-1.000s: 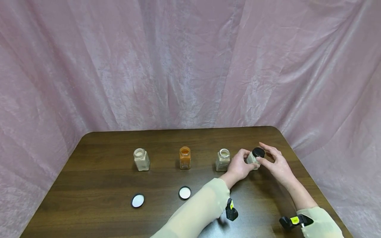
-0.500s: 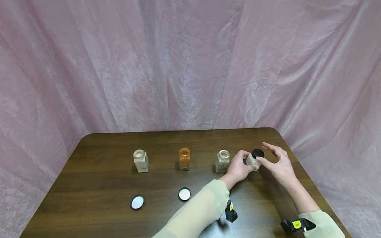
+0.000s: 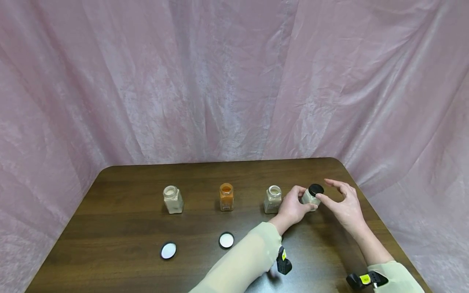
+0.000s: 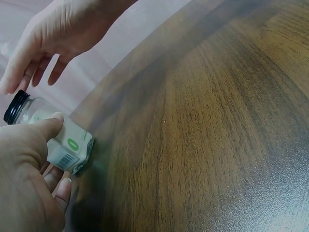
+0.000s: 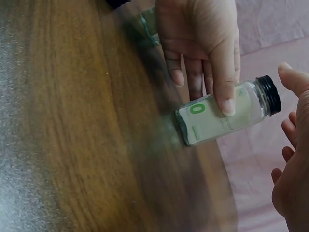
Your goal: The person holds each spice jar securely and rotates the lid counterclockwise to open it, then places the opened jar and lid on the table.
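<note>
My left hand (image 3: 293, 205) grips a square glass jar (image 3: 310, 199) at the table's right, thumb on its near side. Pale contents and a green-printed label (image 5: 207, 121) show through the glass. A black screw lid (image 3: 316, 189) sits on the jar's mouth. Beside it my right hand (image 3: 344, 205) is spread, thumb at the lid's edge and fingers apart from it. In the right wrist view a small gap shows between thumb and lid (image 5: 270, 95). Just left of my left hand stands a lidless jar with pale contents (image 3: 272, 201).
On the brown wooden table (image 3: 128, 228) stand a lidless orange jar (image 3: 226, 199) and another lidless pale jar (image 3: 174, 201). Two lids with white undersides lie nearer, a left lid (image 3: 168, 250) and a middle lid (image 3: 226, 240). A pink curtain (image 3: 220, 81) hangs behind.
My right hand's fingers have spread a little away from the lid, to the right. My left hand keeps its hold on the jar. The head view has shifted slightly.
</note>
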Demonstrator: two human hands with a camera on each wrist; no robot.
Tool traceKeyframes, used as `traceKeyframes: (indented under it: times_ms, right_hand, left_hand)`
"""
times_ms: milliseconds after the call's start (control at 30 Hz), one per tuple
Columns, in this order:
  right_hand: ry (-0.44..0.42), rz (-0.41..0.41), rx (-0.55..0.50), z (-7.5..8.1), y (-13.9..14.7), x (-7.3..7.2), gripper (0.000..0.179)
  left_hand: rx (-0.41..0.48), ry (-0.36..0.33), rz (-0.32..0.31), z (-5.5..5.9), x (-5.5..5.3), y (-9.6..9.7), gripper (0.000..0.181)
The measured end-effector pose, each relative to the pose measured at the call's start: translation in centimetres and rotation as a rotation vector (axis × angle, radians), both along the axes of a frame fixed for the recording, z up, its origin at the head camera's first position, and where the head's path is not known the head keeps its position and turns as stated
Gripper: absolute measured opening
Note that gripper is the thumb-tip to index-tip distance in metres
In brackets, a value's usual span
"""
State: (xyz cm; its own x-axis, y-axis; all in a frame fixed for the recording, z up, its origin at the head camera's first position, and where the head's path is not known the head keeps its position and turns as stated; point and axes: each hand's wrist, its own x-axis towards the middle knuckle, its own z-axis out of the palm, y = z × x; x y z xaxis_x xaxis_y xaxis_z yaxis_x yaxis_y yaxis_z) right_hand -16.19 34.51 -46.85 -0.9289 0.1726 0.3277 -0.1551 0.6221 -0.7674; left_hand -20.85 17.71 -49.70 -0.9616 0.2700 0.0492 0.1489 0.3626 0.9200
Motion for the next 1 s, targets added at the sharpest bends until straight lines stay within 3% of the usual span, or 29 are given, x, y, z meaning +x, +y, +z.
traceKeyframes:
  times_ms: [500,1000]
  right_hand:
    - [-0.002,-0.012,0.017,-0.5,-1.0,-0.4,0.055]
    - [-0.085,-0.051,0.030,-0.5,-1.1,-0.6,0.062]
  left_hand:
    - [-0.017,0.017,-0.008,-0.1,0.0,0.0,0.045]
    - [-0.015,0.043,-0.012,-0.4,-0.2,0.2,0.048]
